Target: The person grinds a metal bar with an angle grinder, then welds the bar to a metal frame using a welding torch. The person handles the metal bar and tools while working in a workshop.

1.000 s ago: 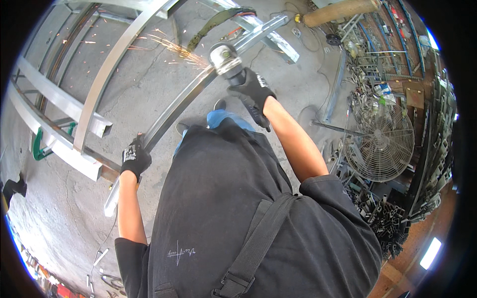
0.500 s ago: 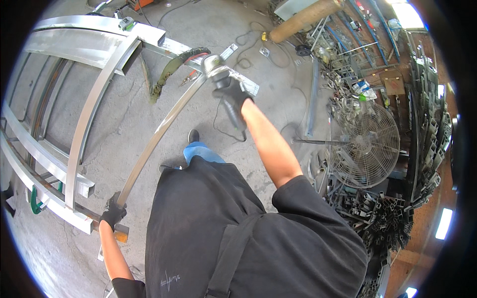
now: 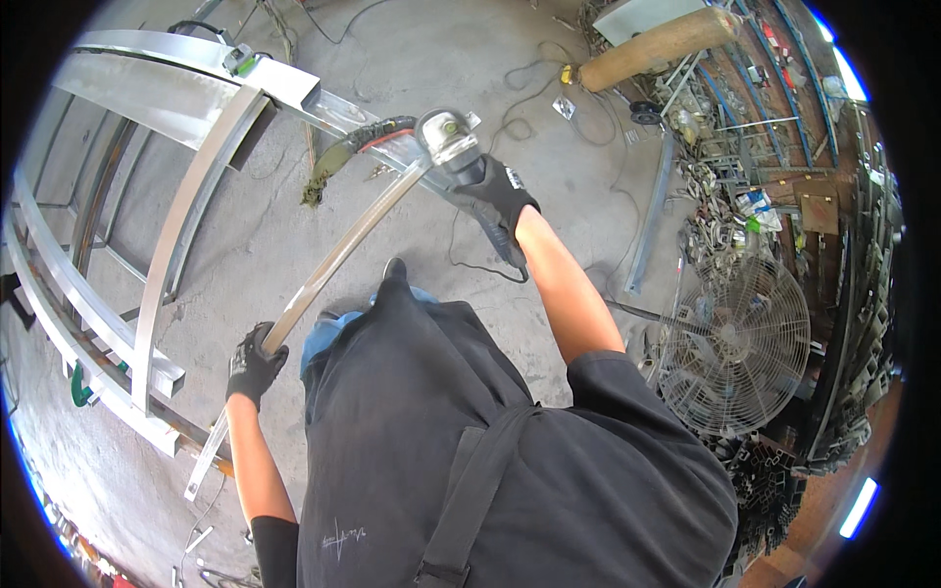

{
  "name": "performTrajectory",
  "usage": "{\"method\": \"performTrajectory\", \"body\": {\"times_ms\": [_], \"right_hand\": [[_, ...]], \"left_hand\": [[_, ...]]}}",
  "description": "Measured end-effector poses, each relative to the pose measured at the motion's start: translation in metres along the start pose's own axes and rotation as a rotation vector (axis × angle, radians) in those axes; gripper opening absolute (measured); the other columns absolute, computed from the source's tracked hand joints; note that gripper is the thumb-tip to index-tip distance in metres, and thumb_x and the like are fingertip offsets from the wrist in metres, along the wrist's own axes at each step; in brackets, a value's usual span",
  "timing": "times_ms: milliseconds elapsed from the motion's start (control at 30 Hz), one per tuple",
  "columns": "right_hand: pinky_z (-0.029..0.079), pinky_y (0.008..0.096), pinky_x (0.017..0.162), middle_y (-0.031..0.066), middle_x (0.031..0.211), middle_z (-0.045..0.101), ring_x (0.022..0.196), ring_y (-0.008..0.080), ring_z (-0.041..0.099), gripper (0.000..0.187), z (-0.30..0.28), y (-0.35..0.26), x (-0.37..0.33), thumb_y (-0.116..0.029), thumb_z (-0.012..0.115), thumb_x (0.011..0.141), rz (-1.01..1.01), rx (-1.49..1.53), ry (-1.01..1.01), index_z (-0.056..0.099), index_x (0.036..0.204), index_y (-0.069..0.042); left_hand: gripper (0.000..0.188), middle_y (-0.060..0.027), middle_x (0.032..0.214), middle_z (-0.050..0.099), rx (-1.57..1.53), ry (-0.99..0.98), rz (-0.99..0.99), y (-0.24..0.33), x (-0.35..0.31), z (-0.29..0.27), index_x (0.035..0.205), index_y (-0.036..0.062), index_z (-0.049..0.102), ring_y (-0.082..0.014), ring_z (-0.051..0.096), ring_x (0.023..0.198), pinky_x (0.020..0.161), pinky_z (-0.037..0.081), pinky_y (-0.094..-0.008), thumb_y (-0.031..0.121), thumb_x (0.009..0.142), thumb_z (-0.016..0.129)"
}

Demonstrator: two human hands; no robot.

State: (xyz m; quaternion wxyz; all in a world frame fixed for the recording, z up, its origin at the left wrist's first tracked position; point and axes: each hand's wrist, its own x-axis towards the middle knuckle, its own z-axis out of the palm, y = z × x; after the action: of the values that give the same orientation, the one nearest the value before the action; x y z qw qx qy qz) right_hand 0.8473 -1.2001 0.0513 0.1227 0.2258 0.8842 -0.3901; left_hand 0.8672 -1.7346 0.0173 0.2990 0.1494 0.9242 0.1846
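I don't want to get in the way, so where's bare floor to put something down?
Bare floor shows between the metal frame and the bar in the left hand. Another bare patch lies beyond the grinder, right of the frame's far end. The right side is crowded: the fan, tan tank and scrap metal fill it.

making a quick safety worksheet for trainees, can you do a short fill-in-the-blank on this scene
The right hand holds an angle ____.
The left hand grips a long bar made of ____.
The round wire-caged fan is toward the ____ side of the picture.

Missing words: grinder; metal; right.
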Motion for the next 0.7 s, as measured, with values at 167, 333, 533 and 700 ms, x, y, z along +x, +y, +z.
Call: {"method": "performTrajectory", "body": {"times_ms": [167,333,533,700], "right_hand": [[0.052,0.0408,0.091,0.0197,0.112,0.071,0.105,0.0344,0.068,0.075,-0.008,0.001,0.008,-0.043,0.087,0.06,0.035,0.003,0.009,0.065,0.12,-0.003],[0.052,0.0395,0.091,0.0185,0.109,0.071,0.102,0.0309,0.068,0.076,-0.003,-0.004,-0.007,-0.041,0.088,0.059,0.058,0.07,-0.181,0.064,0.12,-0.003],[0.054,0.0352,0.085,0.0115,0.105,0.071,0.093,0.0215,0.067,0.063,-0.03,-0.019,-0.043,-0.027,0.086,0.066,0.107,0.221,0.049,0.065,0.12,-0.002],[0.057,0.0334,0.073,0.0106,0.099,0.071,0.082,0.0179,0.068,0.055,-0.025,-0.019,-0.067,-0.019,0.084,0.071,0.177,0.453,0.031,0.062,0.118,-0.001]], "left_hand": [[0.043,-0.0177,0.114,0.068,0.06,-0.245,-0.178,0.022,0.016,-0.013,0.125,0.0185,0.06,-0.0377,0.067,0.105,0.09,0.054,-0.0489,0.024,0.083,0.069],[0.045,-0.0195,0.115,0.068,0.094,-0.11,-0.096,0.022,0.006,-0.004,0.127,0.0159,0.059,-0.0397,0.066,0.105,0.091,0.054,-0.0495,0.019,0.083,0.066],[0.05,-0.0211,0.119,0.065,0.184,0.143,-0.061,0.034,0.001,0.011,0.132,0.0043,0.056,-0.0381,0.064,0.109,0.095,0.05,-0.047,0.01,0.082,0.058],[0.051,-0.0173,0.127,0.059,0.349,0.226,-0.011,0.04,0.007,0.023,0.134,0.0011,0.051,-0.0336,0.058,0.113,0.094,0.047,-0.0462,0.017,0.087,0.06]]}}
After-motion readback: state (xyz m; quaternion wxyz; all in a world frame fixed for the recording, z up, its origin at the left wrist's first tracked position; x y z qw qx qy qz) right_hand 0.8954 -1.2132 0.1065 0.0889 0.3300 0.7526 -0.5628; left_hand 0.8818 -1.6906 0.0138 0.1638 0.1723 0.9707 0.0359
